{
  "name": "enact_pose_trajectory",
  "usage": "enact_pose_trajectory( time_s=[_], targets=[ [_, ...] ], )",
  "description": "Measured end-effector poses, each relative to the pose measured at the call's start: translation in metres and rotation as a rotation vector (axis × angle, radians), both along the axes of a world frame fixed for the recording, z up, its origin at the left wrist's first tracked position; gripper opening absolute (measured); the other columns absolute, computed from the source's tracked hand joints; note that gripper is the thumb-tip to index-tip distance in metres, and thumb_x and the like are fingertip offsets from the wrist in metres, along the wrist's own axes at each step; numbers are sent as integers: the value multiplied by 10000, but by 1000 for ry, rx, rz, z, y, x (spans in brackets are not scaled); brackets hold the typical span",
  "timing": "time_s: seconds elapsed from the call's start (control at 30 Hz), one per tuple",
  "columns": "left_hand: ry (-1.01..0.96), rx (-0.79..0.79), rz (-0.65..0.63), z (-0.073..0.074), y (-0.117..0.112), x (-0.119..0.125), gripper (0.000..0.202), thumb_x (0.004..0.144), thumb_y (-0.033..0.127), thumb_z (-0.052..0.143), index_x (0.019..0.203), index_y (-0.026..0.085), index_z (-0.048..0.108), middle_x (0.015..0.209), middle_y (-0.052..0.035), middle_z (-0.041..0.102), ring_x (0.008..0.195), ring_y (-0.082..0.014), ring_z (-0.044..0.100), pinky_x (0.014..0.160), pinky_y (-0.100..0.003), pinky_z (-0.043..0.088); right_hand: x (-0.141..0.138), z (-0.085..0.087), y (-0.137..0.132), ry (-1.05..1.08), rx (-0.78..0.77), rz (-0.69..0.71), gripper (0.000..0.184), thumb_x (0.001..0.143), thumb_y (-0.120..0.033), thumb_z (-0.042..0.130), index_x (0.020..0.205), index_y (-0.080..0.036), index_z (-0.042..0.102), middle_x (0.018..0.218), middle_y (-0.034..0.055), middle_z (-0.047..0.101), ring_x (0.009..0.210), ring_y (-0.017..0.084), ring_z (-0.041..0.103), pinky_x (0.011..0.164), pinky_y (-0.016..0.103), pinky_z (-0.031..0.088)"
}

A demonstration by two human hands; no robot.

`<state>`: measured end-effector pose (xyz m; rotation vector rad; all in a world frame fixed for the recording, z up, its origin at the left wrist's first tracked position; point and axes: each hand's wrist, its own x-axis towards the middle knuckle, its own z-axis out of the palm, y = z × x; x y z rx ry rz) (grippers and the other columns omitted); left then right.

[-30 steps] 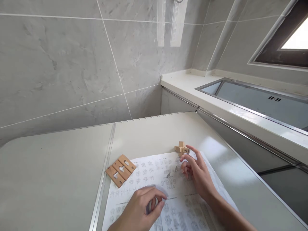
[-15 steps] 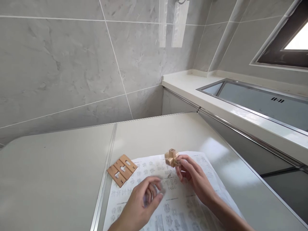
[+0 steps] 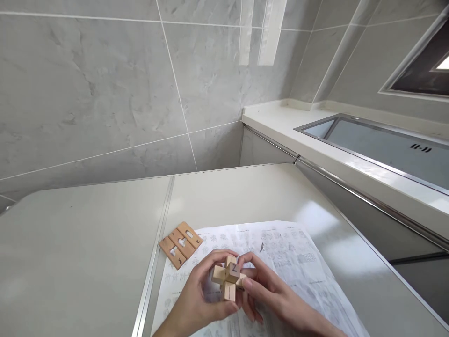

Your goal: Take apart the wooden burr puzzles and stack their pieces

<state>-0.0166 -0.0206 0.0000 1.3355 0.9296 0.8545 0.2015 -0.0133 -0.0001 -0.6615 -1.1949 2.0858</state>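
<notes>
A light wooden burr puzzle [image 3: 228, 276], shaped like a cross with blocky arms, is held over the printed sheet. The end facing up bears a dark mark like a 2 or Z. My left hand [image 3: 200, 294] curls around its left side, with fingers at the top arm and thumb by the lower one. The thumb and fingers of my right hand [image 3: 271, 292] pinch the right arm, hiding part of it. Under both hands lies a white paper sheet [image 3: 298, 267] covered in small diagrams and print.
Flat brown wooden pieces [image 3: 181, 245] with cut-outs and numbers lie left of the hands, overlapping the sheet's edge. The pale table [image 3: 105, 248] has a metal seam [image 3: 154, 262]. A counter [image 3: 268, 120] with a sink [image 3: 382, 145] runs along the right, below a tiled wall.
My right hand has brought the burr puzzle down and to the left, closer to me. My left hand, empty before, has closed on it. The view has shifted slightly.
</notes>
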Motion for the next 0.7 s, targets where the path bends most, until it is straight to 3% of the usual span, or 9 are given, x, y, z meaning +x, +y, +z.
enact_pose_trajectory(
  time_s=[0.1, 0.23, 0.4, 0.53, 0.7],
  targets=[
    [-5, 95, 21, -2, 0, 0, 728, 697, 675, 912, 1277, 282, 713, 1432, -163, 611, 1404, -407, 518, 1100, -514, 482, 0, 1, 1, -8, -19, 127, 489, 947, -689, 689, 1105, -244, 560, 801, -26, 641, 555, 98, 545, 547, 218, 445],
    [-20, 107, -60, -1, -1, 1, 740, 680, 715, 899, 1259, 294, 714, 1389, -157, 619, 1319, -392, 584, 1031, -499, 524, 0, -1, 0, -82, -4, 228, 504, 897, -692, 737, 1009, -206, 658, 753, -6, 639, 558, 114, 556, 549, 227, 452],
    [28, 138, -56, 3, -2, 4, 741, 631, 746, 905, 1144, 250, 705, 1216, -129, 669, 1125, -338, 658, 1008, -482, 527, -1, 4, -2, -220, 149, 124, 447, 901, -637, 768, 875, -197, 695, 707, -15, 585, 597, 134, 528, 584, 250, 409],
    [48, 192, -41, 5, -1, 5, 706, 646, 737, 901, 1105, 245, 685, 1155, -111, 672, 1076, -317, 668, 992, -461, 533, -2, 9, -3, -339, 296, 27, 390, 936, -571, 761, 833, -199, 707, 712, -26, 540, 641, 135, 464, 601, 259, 353],
    [98, 243, -33, 5, -2, 5, 707, 645, 717, 915, 1126, 261, 668, 1148, -96, 669, 1068, -312, 674, 983, -446, 537, -5, 0, -7, -463, 450, -60, 203, 966, -410, 731, 896, -220, 739, 768, -12, 633, 671, 151, 511, 629, 267, 378]
  ],
)
